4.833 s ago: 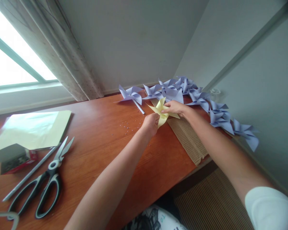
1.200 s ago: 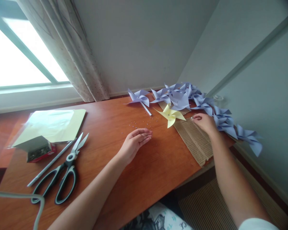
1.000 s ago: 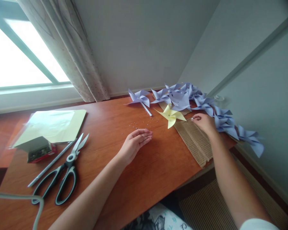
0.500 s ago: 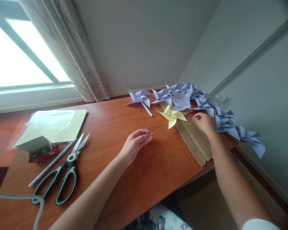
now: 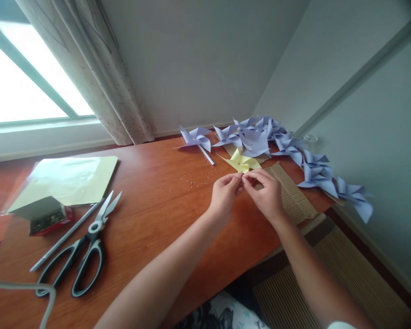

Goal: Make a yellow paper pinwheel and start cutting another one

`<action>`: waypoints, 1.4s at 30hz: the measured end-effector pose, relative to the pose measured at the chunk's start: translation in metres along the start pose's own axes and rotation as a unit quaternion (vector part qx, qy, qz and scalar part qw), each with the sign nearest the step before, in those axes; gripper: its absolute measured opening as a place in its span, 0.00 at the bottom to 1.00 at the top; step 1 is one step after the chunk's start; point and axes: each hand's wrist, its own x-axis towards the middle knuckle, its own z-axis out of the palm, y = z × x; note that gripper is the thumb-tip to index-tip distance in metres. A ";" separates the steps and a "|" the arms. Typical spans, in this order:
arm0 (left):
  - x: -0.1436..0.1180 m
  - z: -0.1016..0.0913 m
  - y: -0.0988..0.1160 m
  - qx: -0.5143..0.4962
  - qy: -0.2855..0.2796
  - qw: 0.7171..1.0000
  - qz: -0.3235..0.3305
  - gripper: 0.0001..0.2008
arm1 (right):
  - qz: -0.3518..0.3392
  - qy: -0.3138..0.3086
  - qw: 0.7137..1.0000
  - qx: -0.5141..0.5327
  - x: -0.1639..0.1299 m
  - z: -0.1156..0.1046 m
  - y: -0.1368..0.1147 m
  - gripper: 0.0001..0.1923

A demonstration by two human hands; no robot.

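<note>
My left hand (image 5: 225, 194) and my right hand (image 5: 266, 193) meet over the table, thumbs and fingertips pinched together. Whatever is between the fingers is too small to make out. Just behind them lies a yellow paper pinwheel (image 5: 240, 161), its near blades partly covered by my fingers. A corrugated cardboard sheet (image 5: 292, 194) rests under and beside my right hand. Tiny purple paper bits (image 5: 192, 183) are scattered to the left of the hands. Beyond them a purple pinwheel (image 5: 195, 137) lies with a white paper stick (image 5: 206, 155) at it.
Several purple pinwheels (image 5: 317, 171) line the back and right edge. At the left are open scissors (image 5: 95, 228), a grey-white rod (image 5: 65, 237), an open small box (image 5: 50, 217) and a pale yellow paper stack (image 5: 106, 176) with clear wrap. A cable (image 5: 20, 286) crosses the front left.
My right hand has moved left from the cardboard, and my left hand has moved right and closed. Their fingertips now meet in front of the yellow pinwheel. The cardboard has shifted to the right.
</note>
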 end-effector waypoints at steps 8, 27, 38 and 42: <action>0.002 -0.011 0.004 0.030 0.018 0.999 -0.021 0.10 | -0.009 -0.047 0.998 -0.046 0.005 -0.005 0.014 0.06; -0.024 -0.078 0.024 0.692 -0.110 0.677 0.224 0.08 | -0.007 -0.026 0.998 -0.064 0.028 -0.005 0.032 0.07; -0.028 -0.086 0.020 0.785 -0.111 0.563 0.233 0.11 | -0.108 -0.090 0.989 -0.037 -0.079 -0.015 -0.008 0.18; -0.033 -0.088 0.020 0.783 -0.097 0.566 0.239 0.13 | -0.165 -0.198 0.953 -0.159 -0.139 -0.010 -0.004 0.29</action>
